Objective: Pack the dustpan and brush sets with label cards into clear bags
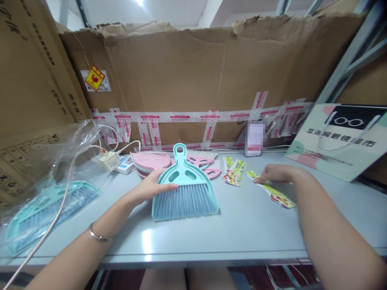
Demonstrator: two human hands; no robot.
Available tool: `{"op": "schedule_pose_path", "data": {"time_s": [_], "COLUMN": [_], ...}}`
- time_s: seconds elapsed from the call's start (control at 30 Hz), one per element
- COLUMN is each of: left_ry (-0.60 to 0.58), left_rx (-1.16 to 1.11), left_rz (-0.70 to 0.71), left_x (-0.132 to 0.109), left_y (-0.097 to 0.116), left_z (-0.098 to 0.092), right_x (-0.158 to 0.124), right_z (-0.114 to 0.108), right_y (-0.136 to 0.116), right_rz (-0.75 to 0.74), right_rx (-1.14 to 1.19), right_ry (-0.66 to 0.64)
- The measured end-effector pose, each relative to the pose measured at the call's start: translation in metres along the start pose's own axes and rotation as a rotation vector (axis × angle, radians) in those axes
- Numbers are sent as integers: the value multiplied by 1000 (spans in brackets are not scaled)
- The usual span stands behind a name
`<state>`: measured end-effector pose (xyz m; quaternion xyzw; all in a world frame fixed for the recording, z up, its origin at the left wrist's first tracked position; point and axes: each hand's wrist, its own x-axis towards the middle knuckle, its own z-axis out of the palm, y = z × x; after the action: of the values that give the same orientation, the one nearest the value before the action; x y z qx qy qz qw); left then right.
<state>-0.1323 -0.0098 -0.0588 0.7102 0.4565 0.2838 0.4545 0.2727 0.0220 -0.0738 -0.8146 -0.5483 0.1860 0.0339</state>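
My left hand (152, 185) grips the left edge of a turquoise dustpan (216, 201), thumb in front and fingers behind. A matching brush (184, 199) with blue-grey bristles is nested in the pan, bristles towards me. My right hand (276, 174) is at a few long yellow-green printed card strips (275, 192) lying on the table, its curled fingers closed at their far end. Left of it is another small fanned pile of these strips (234, 171). Pink dustpans and brushes (152, 160) lie stacked behind the turquoise set, partly hidden by it.
A bagged turquoise dustpan and brush (54, 201) lies at the left, a white cable (65, 197) crossing it. Behind are a plug adapter (109, 161), a phone (254, 139) propped against a large cardboard box (181, 72), and a printed paper bag (338, 141) at right.
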Motion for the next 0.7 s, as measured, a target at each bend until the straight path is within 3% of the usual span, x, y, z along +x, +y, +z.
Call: {"op": "schedule_pose_path", "data": {"time_s": [0.33,0.5,0.57,0.7], "left_ry": [22,21,55,182], "left_rx": [-22,-79,-138,-302], "left_rz": [22,16,2,21], "left_x": [-1,-2,-3,-3], "left_y": [0,1,2,4], "left_z": [1,1,1,4], "right_x": [-17,-28,-43,-80], "right_z": [4,-8,-17,-25], "right_y": [0,-15,-26,-49], "right_rz": [-235,-337,-440,-583], "right_rx": [332,468,643,1206], "right_ry": [-56,-3,11,97]}}
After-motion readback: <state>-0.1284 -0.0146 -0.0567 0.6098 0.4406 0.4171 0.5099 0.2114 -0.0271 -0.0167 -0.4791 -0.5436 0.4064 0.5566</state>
